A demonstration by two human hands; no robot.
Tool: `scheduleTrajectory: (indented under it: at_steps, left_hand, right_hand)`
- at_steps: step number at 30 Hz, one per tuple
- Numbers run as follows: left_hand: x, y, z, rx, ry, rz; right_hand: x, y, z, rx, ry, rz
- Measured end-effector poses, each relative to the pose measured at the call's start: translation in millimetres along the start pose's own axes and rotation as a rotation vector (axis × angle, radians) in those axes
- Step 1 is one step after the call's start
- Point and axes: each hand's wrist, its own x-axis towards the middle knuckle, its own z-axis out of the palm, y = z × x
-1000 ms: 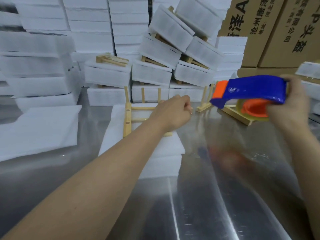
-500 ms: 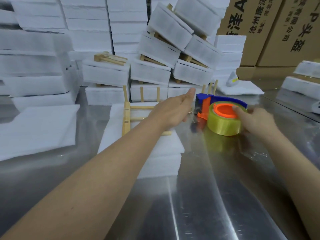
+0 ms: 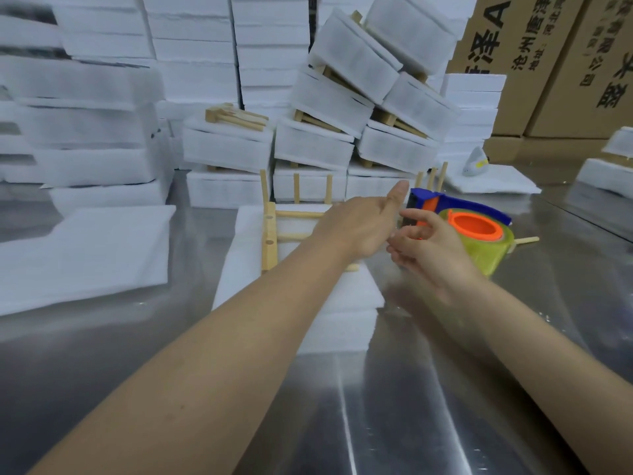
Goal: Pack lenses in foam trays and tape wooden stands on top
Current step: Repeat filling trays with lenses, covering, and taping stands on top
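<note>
We've set the dispenser [image 3: 474, 228] down on the desk [image 3: 411, 389] beside the tray [image 3: 239, 255]: left hand [image 3: 359, 224] open over the stand [image 3: 269, 234], right hand [image 3: 431, 248] at its mouth, grip unclear; taping likely next.

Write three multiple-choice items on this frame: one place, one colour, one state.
1. Where is the tape dispenser?
A) hanging from a wall hook
B) just right of the foam tray
C) inside a drawer

2. What colour is the hub of the tape roll?
A) orange
B) green
C) white

3. How is the left hand?
A) clenched round the dispenser
B) pinching a lens
C) open, thumb raised, over the wooden stand

Key:
1 B: its blue body lies just right of the tray.
2 A: the ring inside the yellowish roll is orange.
3 C: the thumb sticks up and nothing is in the hand.
</note>
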Motion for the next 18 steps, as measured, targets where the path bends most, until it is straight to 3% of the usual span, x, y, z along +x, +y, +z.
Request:
scheduleTrajectory:
  at_steps: [6,9,13,16,18]
  left_hand:
    - [2.4,-3.7,3.9,0.218,0.128,-0.132]
    - [5.9,-2.9,5.6,0.244,0.164,-0.071]
    - [0.0,1.7,0.8,0.139,0.345,-0.016]
    - [-10.7,12.3,-11.8,0.007,0.300,0.034]
    - [-21.1,9.4,-35.4,-0.182,0.364,0.071]
  right_hand:
    - [-6.6,13.1,14.9,-0.229,-0.016,0.113]
    - [-9.0,17.9,20.8,-0.398,-0.039,0.037]
    - [-10.0,5.1,42.1,-0.767,-0.139,-0.134]
    - [-11.1,-8.2,49.7,-0.832,-0.205,-0.052]
    - [-15.4,-6.0,50.8,-0.943,-0.234,0.017]
